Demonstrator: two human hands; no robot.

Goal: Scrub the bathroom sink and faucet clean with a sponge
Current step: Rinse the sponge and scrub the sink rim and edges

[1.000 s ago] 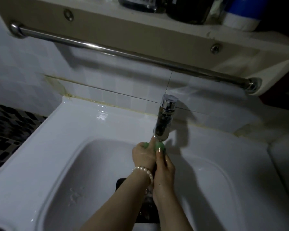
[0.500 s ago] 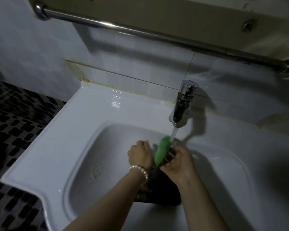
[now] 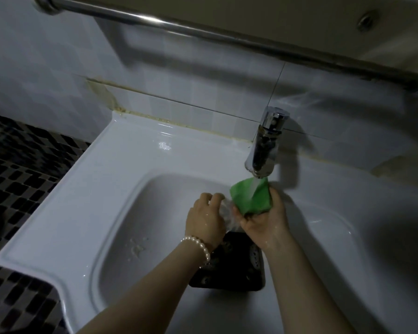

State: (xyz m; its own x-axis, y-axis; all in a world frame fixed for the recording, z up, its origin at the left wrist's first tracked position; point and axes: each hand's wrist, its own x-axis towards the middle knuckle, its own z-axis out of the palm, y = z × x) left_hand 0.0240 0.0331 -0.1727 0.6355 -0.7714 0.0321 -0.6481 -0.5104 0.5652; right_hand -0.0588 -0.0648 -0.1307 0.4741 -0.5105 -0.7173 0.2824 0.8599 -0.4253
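Since half a second ago we have turned the green sponge [image 3: 251,197] from edge-on to broadside, so its flat face now sits right under the faucet [image 3: 266,143] and the stream lands on it. Our right hand [image 3: 263,219] holds it from below, fingers [image 3: 274,196] curled round its lower edge. Our left hand [image 3: 205,218] has let go and hovers just beside it, fingers loosely bent and holding nothing, a pearl bracelet [image 3: 199,245] on the wrist. Splashing water blurs the gap between the hands, and we cannot make out the dark object [image 3: 237,273] lying in the basin beneath our wrists. The white sink [image 3: 106,189] is wet, with droplets on the basin floor. Behind it runs white wall tile with a stained seam, a metal rail [image 3: 203,32] above, and dark mosaic floor [image 3: 17,165] to the left.
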